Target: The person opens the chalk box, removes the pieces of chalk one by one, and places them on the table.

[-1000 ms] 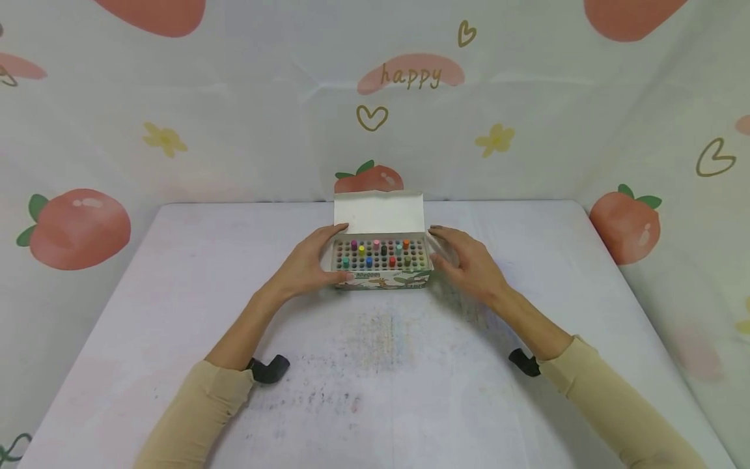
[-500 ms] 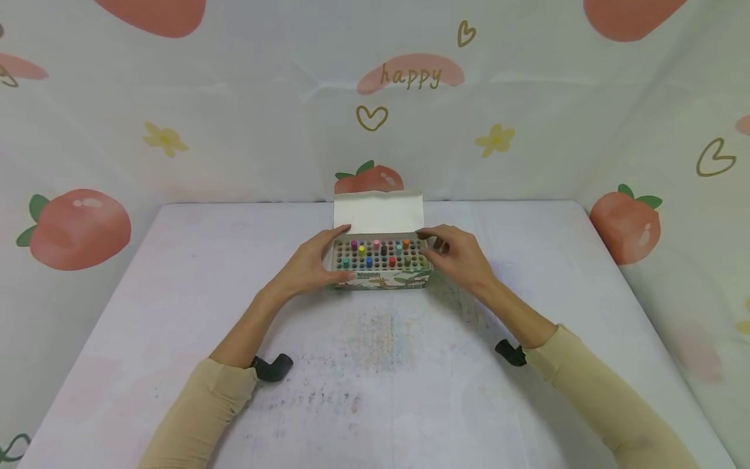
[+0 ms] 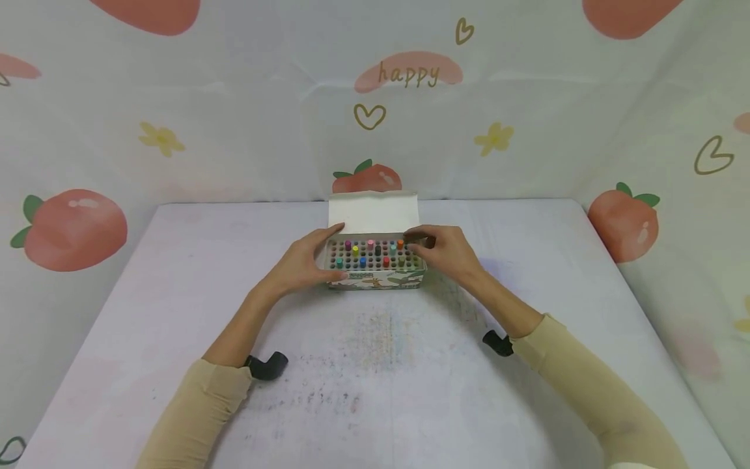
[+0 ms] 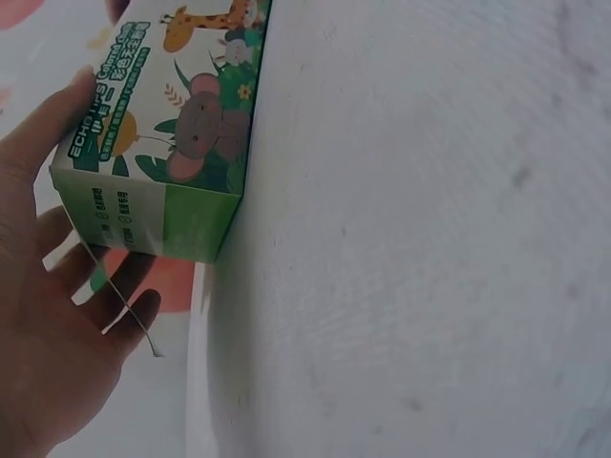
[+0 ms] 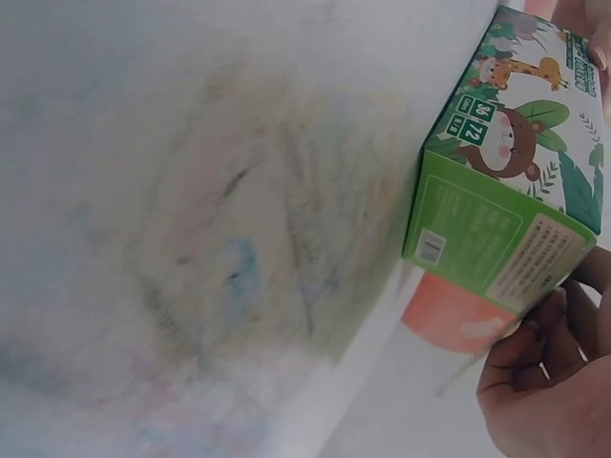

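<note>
Looking over the bench, we find the open box near the middle of its far edge, long axis parallel to that edge. The left grip holds the end toward the bench's left edge; the right grip arches narrowly over the other end, and we cannot tell whether it pinches anything. The orange stick stands just beside the right grip, toward the left edge, and that grip is the nearer one.
</note>
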Motion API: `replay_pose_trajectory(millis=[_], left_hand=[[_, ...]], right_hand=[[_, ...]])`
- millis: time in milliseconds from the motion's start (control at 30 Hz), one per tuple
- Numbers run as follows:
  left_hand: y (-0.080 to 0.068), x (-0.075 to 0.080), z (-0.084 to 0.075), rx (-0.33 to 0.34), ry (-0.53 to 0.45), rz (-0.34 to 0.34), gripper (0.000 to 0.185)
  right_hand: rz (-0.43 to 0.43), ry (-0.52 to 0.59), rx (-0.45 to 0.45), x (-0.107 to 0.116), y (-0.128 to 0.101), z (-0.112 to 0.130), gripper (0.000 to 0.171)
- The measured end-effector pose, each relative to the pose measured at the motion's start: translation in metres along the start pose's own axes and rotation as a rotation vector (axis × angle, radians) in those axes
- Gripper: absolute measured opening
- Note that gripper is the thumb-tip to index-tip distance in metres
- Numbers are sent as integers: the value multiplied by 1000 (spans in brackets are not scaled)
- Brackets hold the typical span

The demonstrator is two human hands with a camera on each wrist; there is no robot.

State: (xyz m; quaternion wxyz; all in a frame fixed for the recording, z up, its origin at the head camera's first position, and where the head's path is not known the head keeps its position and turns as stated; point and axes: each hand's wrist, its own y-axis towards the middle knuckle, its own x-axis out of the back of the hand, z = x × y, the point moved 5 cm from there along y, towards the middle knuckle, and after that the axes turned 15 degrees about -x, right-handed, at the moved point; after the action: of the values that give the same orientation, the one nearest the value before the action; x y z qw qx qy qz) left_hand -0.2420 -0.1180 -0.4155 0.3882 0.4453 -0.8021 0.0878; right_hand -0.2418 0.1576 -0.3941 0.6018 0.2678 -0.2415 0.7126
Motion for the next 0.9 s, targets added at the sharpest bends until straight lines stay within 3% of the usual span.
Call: replay_pose_trajectory(millis=[300, 900], left_hand=[[1, -1, -2, -13, -59, 20, 97], [1, -8, 1, 18, -161, 4, 94]], right_hand=[[28, -79, -69, -4, 7, 7, 27], [-31, -83, -19, -9, 8, 6, 20]])
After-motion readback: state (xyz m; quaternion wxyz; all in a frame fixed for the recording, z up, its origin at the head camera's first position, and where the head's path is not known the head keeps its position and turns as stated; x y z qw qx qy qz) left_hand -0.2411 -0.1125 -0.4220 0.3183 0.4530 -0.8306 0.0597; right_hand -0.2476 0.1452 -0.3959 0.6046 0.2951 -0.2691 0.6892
